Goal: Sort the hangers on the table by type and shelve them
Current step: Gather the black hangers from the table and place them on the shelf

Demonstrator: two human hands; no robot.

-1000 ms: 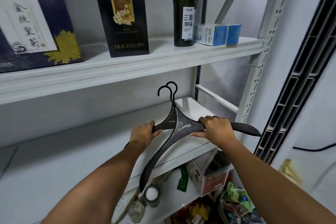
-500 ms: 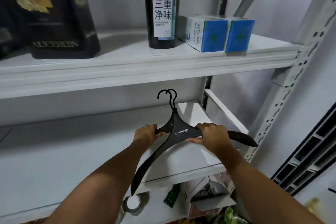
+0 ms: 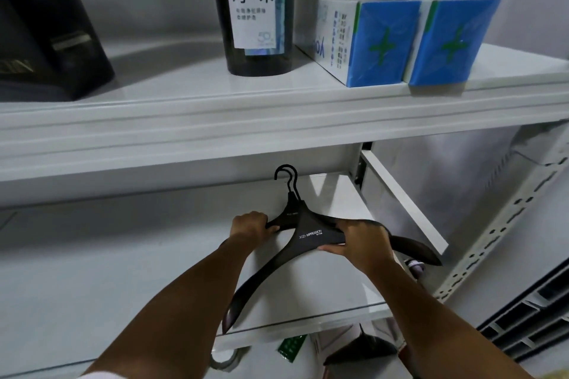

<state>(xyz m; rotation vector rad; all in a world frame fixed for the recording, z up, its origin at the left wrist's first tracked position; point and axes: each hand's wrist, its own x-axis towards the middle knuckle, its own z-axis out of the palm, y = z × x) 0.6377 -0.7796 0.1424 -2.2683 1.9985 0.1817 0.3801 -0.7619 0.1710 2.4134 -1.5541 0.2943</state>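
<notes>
Two black plastic hangers [image 3: 308,235] lie stacked, their hooks pointing toward the back of the white middle shelf [image 3: 138,286]. My left hand [image 3: 251,224] grips the left shoulder of the stack. My right hand [image 3: 358,240] grips the right shoulder, fingers curled over the top hanger near its white lettering. The hangers sit low over the shelf's right part; one arm sticks out past the front edge at lower left, another past the right side.
The upper shelf [image 3: 277,120] holds a dark bottle [image 3: 257,9], two blue and white boxes [image 3: 397,37] and a black box [image 3: 46,34]. A perforated upright [image 3: 505,231] stands at the right. Packets and a tape roll [image 3: 224,360] lie on the shelf below.
Both hands have carried the hangers further in over the middle shelf and lower toward it. My view has moved closer to the shelving.
</notes>
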